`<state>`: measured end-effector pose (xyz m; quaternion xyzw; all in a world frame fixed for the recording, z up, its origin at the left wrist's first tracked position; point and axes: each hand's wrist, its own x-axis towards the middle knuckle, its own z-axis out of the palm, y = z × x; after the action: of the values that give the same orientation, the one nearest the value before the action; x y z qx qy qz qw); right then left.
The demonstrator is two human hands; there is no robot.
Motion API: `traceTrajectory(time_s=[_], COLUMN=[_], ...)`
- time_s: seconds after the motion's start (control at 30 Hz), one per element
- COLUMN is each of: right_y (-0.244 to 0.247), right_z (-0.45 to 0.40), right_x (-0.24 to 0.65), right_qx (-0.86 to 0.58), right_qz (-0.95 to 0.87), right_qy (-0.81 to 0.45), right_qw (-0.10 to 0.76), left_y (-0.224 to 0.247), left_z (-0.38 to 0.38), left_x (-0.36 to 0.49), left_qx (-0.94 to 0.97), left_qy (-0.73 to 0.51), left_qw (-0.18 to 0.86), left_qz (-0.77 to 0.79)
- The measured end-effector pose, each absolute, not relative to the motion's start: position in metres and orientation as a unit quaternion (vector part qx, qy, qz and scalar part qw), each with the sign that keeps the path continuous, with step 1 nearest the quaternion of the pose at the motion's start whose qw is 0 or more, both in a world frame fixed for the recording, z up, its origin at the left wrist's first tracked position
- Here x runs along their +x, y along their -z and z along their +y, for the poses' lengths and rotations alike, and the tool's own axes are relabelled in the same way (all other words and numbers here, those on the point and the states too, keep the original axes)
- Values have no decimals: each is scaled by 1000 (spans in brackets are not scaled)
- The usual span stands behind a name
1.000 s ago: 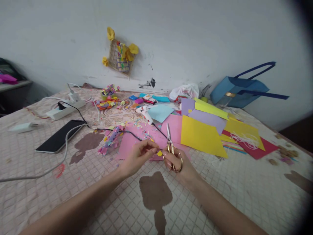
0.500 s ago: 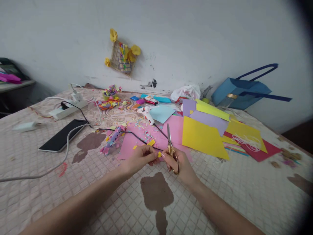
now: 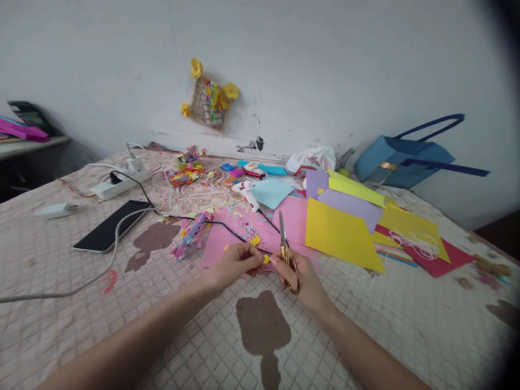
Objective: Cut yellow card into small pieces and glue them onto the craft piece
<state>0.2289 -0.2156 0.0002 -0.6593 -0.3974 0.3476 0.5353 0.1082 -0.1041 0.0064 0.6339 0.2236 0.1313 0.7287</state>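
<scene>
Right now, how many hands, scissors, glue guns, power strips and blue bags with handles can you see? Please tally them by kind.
Hands: 2, the left hand and the right hand
Scissors: 1 pair
Glue gun: 1
Power strip: 1
Blue bag with handles: 1
Total: 6

The light is soft, cool and rather dim, its source out of view; the wall looks grey, darker toward the right; shadows on the table are faint, with no strong glare; small scraps and the right end of the table look soft; the wide lens bends and stretches the edges, and black blur fills the right corners.
</scene>
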Motion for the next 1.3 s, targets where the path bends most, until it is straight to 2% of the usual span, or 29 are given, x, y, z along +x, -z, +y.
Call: traceTrajectory(time_s=[0.57, 0.77, 1.07, 1.3], right_y=[-1, 4, 2, 6], right_z=[-217, -216, -217, -216], right_x=[225, 226, 226, 226], right_qx=[-664, -662, -662, -664], right_qz=[-390, -405, -412, -409], right_qy=[-350, -340, -332, -335], right_qw=[534, 531, 531, 529], left_y=[3, 1, 3, 5], left_z=[-100, -101, -103, -102], left_x=[112, 112, 111, 111], left_qx=[662, 638, 648, 643], left_qy=[-156, -186, -116, -132], left_qw=[689, 708, 720, 725], left_qz=[252, 238, 219, 210])
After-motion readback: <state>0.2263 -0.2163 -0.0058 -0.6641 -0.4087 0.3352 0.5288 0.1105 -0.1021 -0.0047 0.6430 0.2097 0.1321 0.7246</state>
